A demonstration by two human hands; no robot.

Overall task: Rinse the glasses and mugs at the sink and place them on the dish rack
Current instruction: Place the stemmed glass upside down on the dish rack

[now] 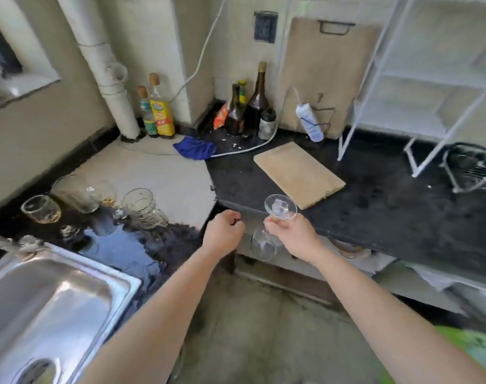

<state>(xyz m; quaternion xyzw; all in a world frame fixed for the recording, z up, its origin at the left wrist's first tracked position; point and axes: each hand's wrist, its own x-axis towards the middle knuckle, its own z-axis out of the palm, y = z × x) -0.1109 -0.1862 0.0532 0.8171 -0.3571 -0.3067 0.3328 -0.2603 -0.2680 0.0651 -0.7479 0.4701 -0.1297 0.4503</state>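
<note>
I've got a stemmed glass (275, 225) in my right hand (293, 235), fingers pinched round the stem, foot tipped up and away from me, bowl hanging down below the hand towards the floor, so its long axis runs steeply from the far-up foot to the near-down bowl. It's in the air off the front edge of the dark tabletop (374, 212), touching nothing but my fingers. My left hand (223, 231) sits just beside it on the left, curled into a loose fist and holding nothing that I can see. The dish rack (474, 170) is well off to the right of my right hand and further back, so the right hand is plainly the nearer one for the drop; I'd reckon it's a carry across past the wooden board (298, 174), which lies just beyond the hand. Behind my left hand, further left, the waiting glasses (92, 200) stand by a puddle, and the sink (50, 309) is near-left of that. The yellow bottle (161, 112) at the back wears a label, but I can't read it.
</note>
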